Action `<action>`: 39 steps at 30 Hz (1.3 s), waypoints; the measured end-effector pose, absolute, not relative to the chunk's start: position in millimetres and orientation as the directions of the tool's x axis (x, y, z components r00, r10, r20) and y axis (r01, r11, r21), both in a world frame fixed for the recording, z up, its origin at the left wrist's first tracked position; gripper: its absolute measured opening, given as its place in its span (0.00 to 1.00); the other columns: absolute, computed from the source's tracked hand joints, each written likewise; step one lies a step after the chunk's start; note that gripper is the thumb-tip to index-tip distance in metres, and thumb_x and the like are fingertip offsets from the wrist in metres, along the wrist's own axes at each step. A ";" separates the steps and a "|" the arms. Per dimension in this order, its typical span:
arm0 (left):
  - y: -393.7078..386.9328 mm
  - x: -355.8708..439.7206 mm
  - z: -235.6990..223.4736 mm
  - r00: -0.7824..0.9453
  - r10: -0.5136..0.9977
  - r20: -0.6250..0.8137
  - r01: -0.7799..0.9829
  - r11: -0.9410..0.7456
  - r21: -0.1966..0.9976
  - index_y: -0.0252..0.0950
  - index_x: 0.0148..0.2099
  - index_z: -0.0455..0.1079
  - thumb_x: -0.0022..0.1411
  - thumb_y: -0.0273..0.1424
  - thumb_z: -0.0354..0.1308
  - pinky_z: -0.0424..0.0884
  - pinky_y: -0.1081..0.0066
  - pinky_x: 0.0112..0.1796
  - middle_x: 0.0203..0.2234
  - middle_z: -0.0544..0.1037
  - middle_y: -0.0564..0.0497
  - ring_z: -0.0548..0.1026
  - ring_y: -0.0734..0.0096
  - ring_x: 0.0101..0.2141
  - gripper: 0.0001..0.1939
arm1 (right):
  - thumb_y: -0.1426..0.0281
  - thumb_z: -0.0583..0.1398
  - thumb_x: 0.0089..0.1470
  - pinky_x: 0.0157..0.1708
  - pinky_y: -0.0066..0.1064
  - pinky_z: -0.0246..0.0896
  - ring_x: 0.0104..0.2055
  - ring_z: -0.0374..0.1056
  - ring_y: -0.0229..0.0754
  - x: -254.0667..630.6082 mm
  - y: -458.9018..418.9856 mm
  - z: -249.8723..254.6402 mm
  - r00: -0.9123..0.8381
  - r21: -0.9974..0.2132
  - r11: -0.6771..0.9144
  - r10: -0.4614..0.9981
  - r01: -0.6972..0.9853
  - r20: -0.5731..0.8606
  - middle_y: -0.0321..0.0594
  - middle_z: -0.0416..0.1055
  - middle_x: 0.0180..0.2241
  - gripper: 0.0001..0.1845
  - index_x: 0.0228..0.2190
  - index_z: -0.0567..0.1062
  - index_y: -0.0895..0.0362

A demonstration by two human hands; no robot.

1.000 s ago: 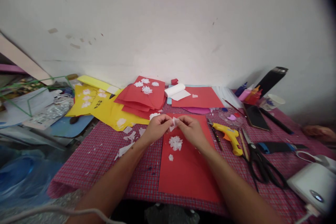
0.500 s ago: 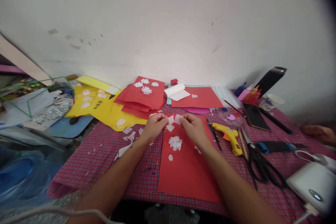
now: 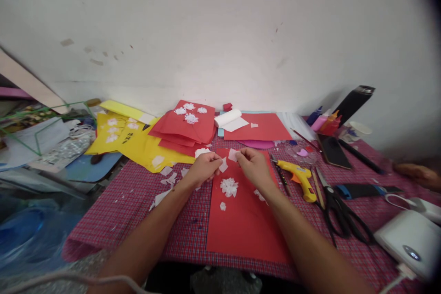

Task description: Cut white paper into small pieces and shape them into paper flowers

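Note:
My left hand point(image 3: 206, 168) pinches a small white paper piece point(image 3: 223, 164) above the upper part of a red sheet point(image 3: 241, 234). Another white paper piece point(image 3: 233, 154) is held between the thumb and fingers of my right hand point(image 3: 254, 166), a short gap away. Below both hands a ruffled white paper flower point(image 3: 229, 187) lies on the red sheet, with a small white scrap point(image 3: 223, 206) under it. More white paper point(image 3: 259, 194) shows beside my right forearm, partly hidden by it. A white paper bundle point(image 3: 201, 152) sits just behind my left hand.
At right lie a yellow glue gun point(image 3: 299, 177), black scissors point(image 3: 339, 213) and a white device point(image 3: 401, 243) with a cable. Red folded paper with white flowers point(image 3: 186, 126) and a white paper roll point(image 3: 229, 118) stand behind. Another person's hand point(image 3: 416, 174) rests at far right.
My hands were together on the white paper; they have drawn slightly apart, each with its own piece. The view has shifted a little.

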State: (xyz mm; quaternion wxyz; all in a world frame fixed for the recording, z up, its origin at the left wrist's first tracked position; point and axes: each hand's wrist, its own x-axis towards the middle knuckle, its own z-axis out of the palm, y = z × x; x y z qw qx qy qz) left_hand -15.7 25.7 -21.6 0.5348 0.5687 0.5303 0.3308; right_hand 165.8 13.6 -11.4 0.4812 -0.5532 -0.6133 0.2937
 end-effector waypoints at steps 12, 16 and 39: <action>28.8 -25.2 -20.1 0.211 0.964 0.162 0.753 -0.266 0.602 0.34 0.35 0.75 0.57 0.28 0.53 0.63 0.71 0.31 0.31 0.80 0.47 0.74 0.68 0.30 0.09 | 0.66 0.54 0.57 0.25 0.27 0.48 0.25 0.61 0.38 165.2 13.2 -14.8 -0.098 -0.787 0.230 0.972 0.573 0.212 0.33 0.66 0.21 0.14 0.22 0.68 0.56; 30.1 -34.2 -9.4 0.084 0.971 0.222 0.687 -0.218 0.693 0.36 0.44 0.74 0.60 0.32 0.53 0.64 0.71 0.31 0.30 0.80 0.49 0.73 0.69 0.28 0.13 | 0.67 0.54 0.58 0.25 0.29 0.44 0.25 0.61 0.38 163.2 10.2 -18.4 -0.184 -0.620 0.289 0.956 0.729 0.230 0.34 0.67 0.21 0.14 0.22 0.68 0.56; 46.4 -69.3 -10.8 0.189 0.934 0.303 0.905 -0.285 0.316 0.34 0.40 0.76 0.59 0.28 0.53 0.66 0.65 0.42 0.36 0.78 0.42 0.73 0.59 0.40 0.11 | 0.68 0.54 0.60 0.35 0.31 0.57 0.38 0.71 0.44 159.2 4.9 -14.9 -0.171 -0.525 0.326 0.931 0.786 0.322 0.41 0.77 0.35 0.10 0.36 0.76 0.55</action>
